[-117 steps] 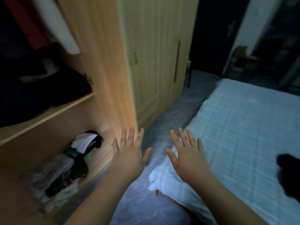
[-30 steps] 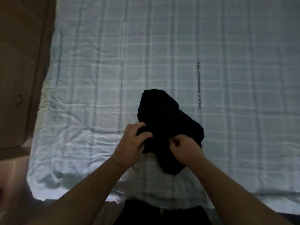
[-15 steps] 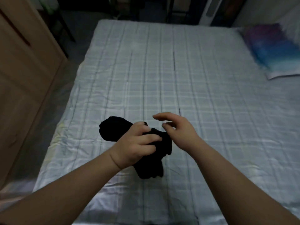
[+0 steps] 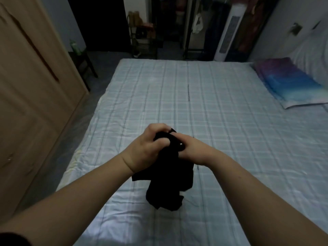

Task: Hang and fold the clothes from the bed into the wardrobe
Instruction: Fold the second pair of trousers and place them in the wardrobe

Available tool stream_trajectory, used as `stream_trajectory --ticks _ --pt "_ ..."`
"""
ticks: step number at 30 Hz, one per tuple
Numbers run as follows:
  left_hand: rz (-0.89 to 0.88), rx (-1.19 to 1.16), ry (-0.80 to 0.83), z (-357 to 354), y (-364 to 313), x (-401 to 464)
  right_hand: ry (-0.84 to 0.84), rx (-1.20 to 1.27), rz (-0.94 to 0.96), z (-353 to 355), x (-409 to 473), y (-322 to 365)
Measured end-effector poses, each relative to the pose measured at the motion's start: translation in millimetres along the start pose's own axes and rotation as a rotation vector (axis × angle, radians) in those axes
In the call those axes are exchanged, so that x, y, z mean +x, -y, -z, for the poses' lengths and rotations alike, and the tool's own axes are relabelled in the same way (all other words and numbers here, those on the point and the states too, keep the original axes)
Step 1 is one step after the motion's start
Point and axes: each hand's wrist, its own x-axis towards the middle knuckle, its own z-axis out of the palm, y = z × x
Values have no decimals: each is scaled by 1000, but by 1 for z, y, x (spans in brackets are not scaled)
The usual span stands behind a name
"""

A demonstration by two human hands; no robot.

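Both hands bunch the black garment (image 4: 166,176) above the near part of the bed (image 4: 221,121): left hand (image 4: 147,148) and right hand (image 4: 193,150) each have fingers curled tight on its top edge, probably hunting corners to shake it open for folding.

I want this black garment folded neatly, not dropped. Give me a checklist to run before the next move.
1. Left hand grips the black garment: ok.
2. Right hand grips it too: ok.
3. Garment opened out flat for folding: not ok, it hangs bunched.
4. Bare bed sheet ahead to lay it on: ok.
5. Wardrobe doors open: not ok, the doors in view are closed.
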Motion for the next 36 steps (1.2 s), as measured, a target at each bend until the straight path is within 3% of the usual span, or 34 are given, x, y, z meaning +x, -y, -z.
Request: stream_trajectory --ticks 2,5,8,12,16,20,28,30,34,36 --pt "-3 1 -4 -4 -7 3 -49 -104 -26 4 -10 -2" --pt "196 -57 97 -7 -28 11 -203 -361 -35 2 -26 -15" --pt "400 -141 140 -12 -49 11 -412 -506 119 0 -42 -30" --pt "699 -341 191 -10 -66 15 -383 -398 130 1 -63 -32" --pt "755 -598 417 7 -78 23 -477 -393 118 7 -79 -32" --pt "888 -882 512 27 -85 47 -518 -272 128 17 -81 -15" --pt "953 -1237 431 46 -53 62 -587 -288 139 32 -68 10" --pt "920 -1155 480 55 -49 61 -583 -347 146 30 -63 21" --pt "676 -388 519 72 -45 60 -588 -415 191 13 -52 46" --pt "591 -231 470 86 -39 59 -592 -452 220 6 -47 55"
